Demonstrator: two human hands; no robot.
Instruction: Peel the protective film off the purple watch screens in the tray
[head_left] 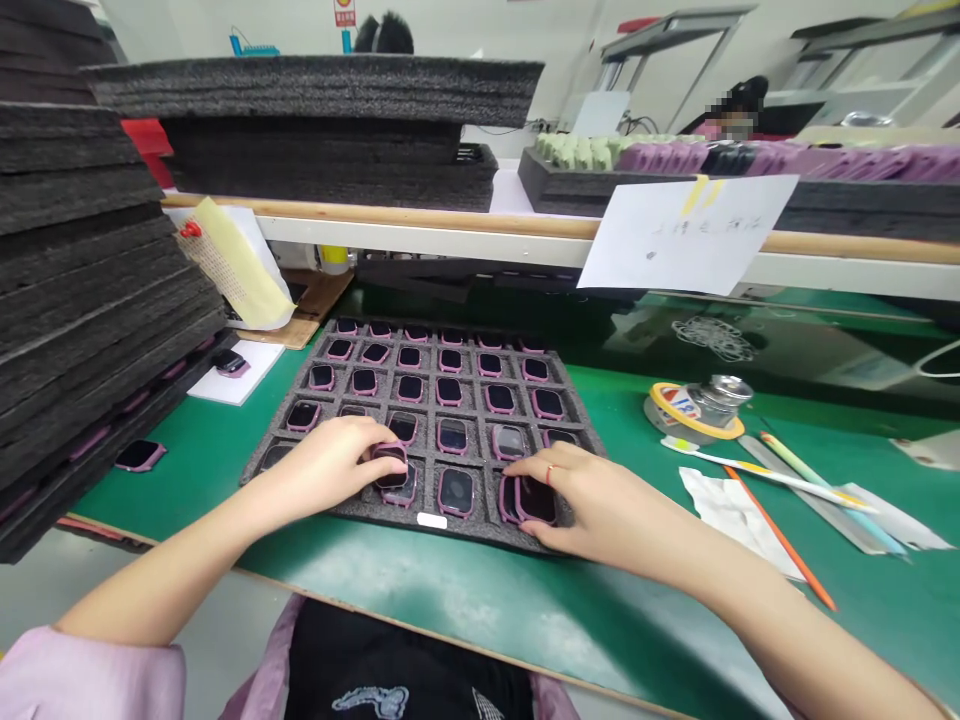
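A black foam tray [487, 522] lies before me, its square pockets holding rows of strapless smartwatches [449, 391] with dark screens and purple cases. Over the front row, my left hand [322, 460] pinches one smartwatch [390, 468] between thumb and fingers; another watch [401, 490] shows partly beneath it. At the front right pocket, my right hand [592, 490] grips a smartwatch [538, 499] by its edges. A second purple case [510, 498] sits right against that watch, partly covered. Between my hands, a watch [456, 491] rests in its pocket.
Tall foam tray stacks [97, 250] stand at left, beside a loose watch [139, 455]. On the right are a tape roll [664, 415] around a metal-topped jar [726, 392], a toothbrush [757, 466], sticks and tissue [739, 515]. A shelf [517, 238] crosses behind.
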